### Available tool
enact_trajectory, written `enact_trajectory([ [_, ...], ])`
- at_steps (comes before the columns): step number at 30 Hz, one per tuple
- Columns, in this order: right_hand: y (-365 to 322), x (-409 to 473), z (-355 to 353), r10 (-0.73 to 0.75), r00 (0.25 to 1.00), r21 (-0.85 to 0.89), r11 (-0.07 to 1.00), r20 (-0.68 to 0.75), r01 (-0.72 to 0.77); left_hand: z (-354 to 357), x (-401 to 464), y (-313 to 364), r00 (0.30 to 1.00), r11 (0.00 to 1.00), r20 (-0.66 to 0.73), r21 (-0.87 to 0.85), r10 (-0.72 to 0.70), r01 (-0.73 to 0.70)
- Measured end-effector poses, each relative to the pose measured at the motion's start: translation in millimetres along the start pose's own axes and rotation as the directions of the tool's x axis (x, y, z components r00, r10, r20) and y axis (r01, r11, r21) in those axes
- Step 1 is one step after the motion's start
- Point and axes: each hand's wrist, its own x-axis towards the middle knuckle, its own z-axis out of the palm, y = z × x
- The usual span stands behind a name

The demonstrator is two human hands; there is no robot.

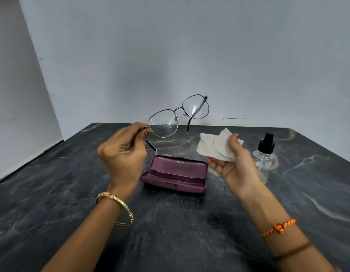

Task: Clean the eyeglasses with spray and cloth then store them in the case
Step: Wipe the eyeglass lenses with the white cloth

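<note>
My left hand [122, 152] pinches one temple arm of the thin metal-framed eyeglasses [178, 114] and holds them up in the air, tilted, with spray droplets on the nearer lens. My right hand [236, 163] grips a crumpled white cloth [215, 146] between thumb and fingers, to the right of the glasses and apart from them. The purple eyeglass case [175, 174] lies open on the dark table between my hands. A clear spray bottle [265, 154] with a black pump top stands just right of my right hand.
The dark marbled table [170, 222] ends at a pale wall [170, 55] behind. A thin wire [227, 120] runs along the wall's foot at the table's back edge. The table's left edge drops off beside a side wall.
</note>
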Motion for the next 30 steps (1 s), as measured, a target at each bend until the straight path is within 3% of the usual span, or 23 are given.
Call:
enact_trajectory([
  [10,12,-7,14,0.066,0.993,0.177,0.981,0.095,-0.082,6,-12,9,0.981,0.978,0.145,0.144,0.129,-0.15],
  [24,16,-20,26,0.102,0.978,0.135,0.983,0.182,-0.128,10,-27,16,0.908,0.931,0.323,0.159,0.266,-0.329],
  [30,19,-22,27,0.138,0.965,0.055,0.987,0.225,-0.154,8,-21,13,0.92,0.934,0.296,0.168,0.258,-0.316],
])
